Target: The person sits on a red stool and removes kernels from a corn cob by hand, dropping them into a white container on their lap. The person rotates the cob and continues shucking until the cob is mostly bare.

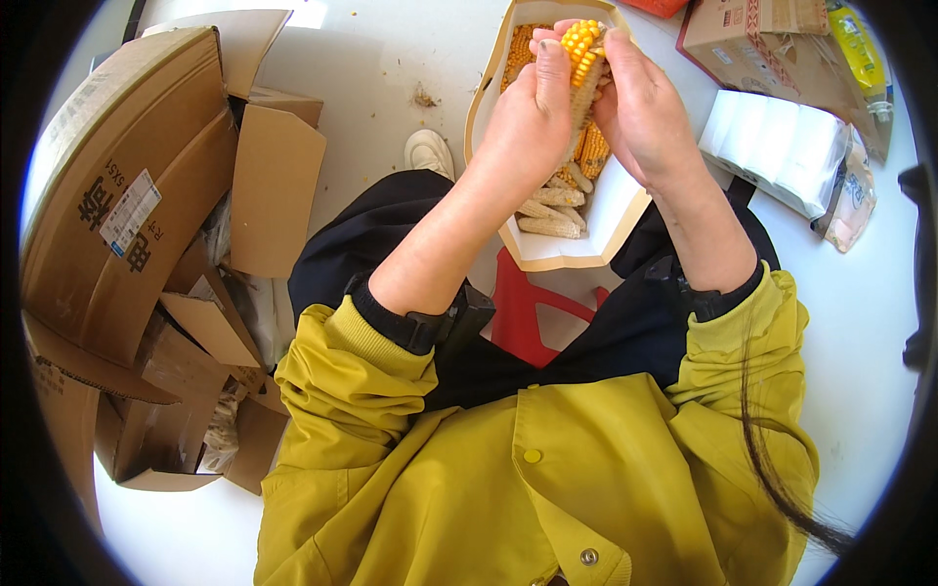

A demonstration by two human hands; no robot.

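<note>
Both my hands grip one partly shelled corn cob (582, 55), yellow kernels showing near its upper end and bare cob lower down. My left hand (531, 110) holds its left side, thumb on top by the kernels. On the right side is my right hand (641, 102), its thumb near the tip. Beneath them stands an open cardboard box with a white inside (604, 234). In it lie loose kernels (519, 55) at the upper left, unshelled yellow cobs (594, 152) on the right, and several bare cobs (549, 225) at the near end.
Large open cardboard boxes (278, 190) crowd the left. At the right lie a wrapped pack of white paper rolls (773, 150), a closed carton (740, 44) and a yellow bottle or pouch (857, 55). A red stool (516, 315) shows between my legs. Debris (423, 97) dots the floor.
</note>
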